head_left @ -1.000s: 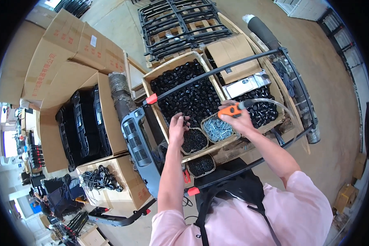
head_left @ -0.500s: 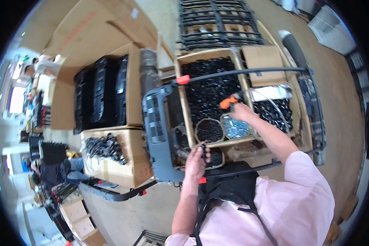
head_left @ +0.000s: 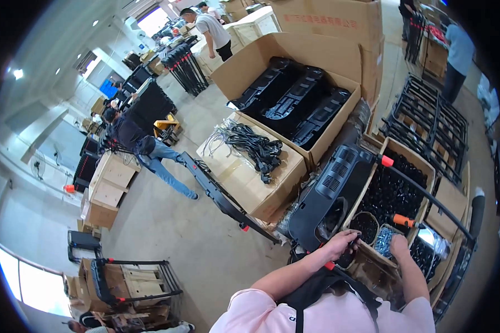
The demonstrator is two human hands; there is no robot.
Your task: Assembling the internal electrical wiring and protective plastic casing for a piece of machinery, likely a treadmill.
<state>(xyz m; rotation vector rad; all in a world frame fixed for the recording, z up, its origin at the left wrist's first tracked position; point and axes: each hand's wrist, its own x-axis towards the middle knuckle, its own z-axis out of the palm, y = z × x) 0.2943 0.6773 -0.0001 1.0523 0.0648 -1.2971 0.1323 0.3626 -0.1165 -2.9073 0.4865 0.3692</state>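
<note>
My left hand (head_left: 341, 244) is closed around a small black part whose exact kind I cannot make out, close to a round tub of small black pieces (head_left: 364, 226). My right hand (head_left: 399, 245) dips into a tub of silver screws (head_left: 382, 243), and its fingertips are hidden there. An orange-bodied power screwdriver (head_left: 404, 220) rests just beyond that hand, over the bin of black parts (head_left: 395, 183). The long black frame with a vented cover (head_left: 334, 180) and red end pieces lies across the wooden crate in front of me.
Left of the crate, a carton (head_left: 264, 211) carries a pile of black cables (head_left: 250, 147). Behind it stands an open box (head_left: 330, 55) with black panels. A person in jeans (head_left: 144, 144) holds another black frame (head_left: 219, 194). Black racks (head_left: 425, 127) stand at the far right.
My view has swung left, so the crate sits further right. My right hand has left the orange screwdriver and moved into the screws. The left hand still holds its black part.
</note>
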